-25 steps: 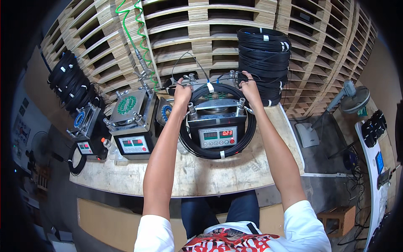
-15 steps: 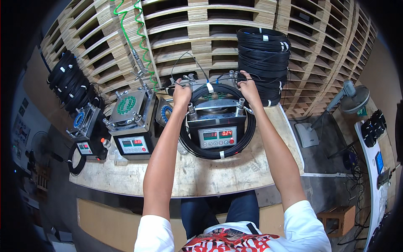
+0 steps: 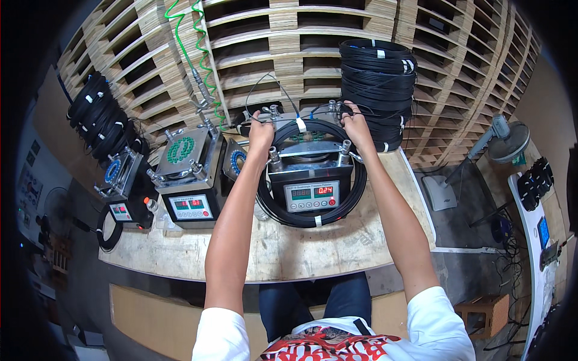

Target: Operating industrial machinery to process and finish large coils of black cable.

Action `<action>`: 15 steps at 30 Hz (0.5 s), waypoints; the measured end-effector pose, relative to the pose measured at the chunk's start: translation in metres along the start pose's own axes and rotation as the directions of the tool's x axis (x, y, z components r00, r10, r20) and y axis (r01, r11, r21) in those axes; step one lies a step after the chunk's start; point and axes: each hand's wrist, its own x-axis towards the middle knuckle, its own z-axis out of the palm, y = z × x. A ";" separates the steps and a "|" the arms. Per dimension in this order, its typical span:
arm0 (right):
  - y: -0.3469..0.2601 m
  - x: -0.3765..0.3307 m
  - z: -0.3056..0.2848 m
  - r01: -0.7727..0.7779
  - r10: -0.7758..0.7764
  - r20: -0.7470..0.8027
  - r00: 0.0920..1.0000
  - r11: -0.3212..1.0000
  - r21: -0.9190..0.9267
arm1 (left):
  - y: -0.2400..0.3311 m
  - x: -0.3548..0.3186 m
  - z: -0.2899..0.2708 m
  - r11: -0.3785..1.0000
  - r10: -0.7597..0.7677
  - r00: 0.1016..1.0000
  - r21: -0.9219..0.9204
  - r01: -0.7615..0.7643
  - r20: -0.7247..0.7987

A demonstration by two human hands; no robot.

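Note:
A coil of black cable hangs round the front of a dark bench-top machine with a lit red digital display and metal corner posts. White tape bands the coil at top and bottom. My left hand is closed at the machine's back left post, pinching thin black cable near the coil's top. At the back right post, my right hand is closed too, fingertips on a dark cable end. Small blue pieces show on the cable between my hands. My fingers partly hide what each hand grips.
Two similar machines, one with a ring of green pieces, stand left on the wooden table. A tall stack of black cable coils rises behind my right hand. Wooden pallets form the back wall. A fan stands right.
My hands and the coil stay almost where they were. On the middle machine's display, the left red digits have gone dark. The left neighbour's display also reads differently.

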 end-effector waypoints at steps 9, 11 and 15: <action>0.004 0.003 -0.001 0.040 -0.040 0.029 0.999 0.999 0.016 | -0.015 0.013 0.001 0.998 0.026 0.996 0.065 -0.021 -0.080; 0.000 -0.002 -0.001 0.002 -0.004 0.035 0.999 0.998 0.055 | -0.012 0.009 0.000 0.998 0.015 0.996 0.061 -0.009 -0.091; -0.005 -0.004 0.001 -0.021 0.020 0.016 1.000 0.996 0.091 | -0.001 -0.001 -0.003 1.000 0.004 0.999 -0.027 -0.005 -0.044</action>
